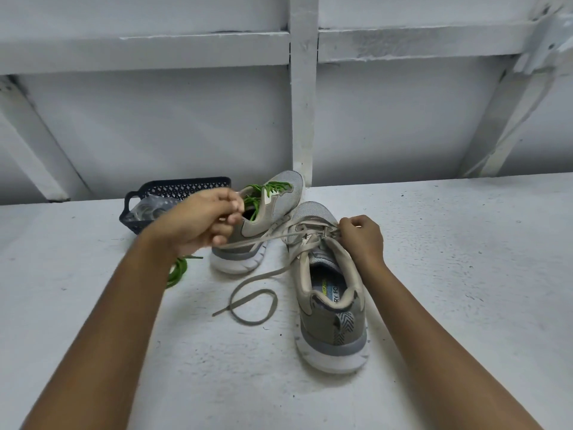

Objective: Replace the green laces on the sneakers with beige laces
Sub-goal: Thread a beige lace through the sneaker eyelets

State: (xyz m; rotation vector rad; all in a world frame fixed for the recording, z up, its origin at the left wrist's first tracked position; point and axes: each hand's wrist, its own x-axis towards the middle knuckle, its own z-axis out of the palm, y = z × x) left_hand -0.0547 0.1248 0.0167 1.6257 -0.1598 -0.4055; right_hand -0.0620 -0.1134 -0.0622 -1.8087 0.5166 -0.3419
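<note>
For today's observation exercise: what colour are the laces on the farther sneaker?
The laces on the far sneaker are bright green; the head view shows them.

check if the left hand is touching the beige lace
Touching. The head view shows the left hand pinching the beige lace between thumb and fingers, with the lace running from that pinch across to the near sneaker.

I can't see the lace [254, 240] end inside my left fingers [235, 206]; basket [186, 183] contents behind them are blurred, half-hidden.
</note>
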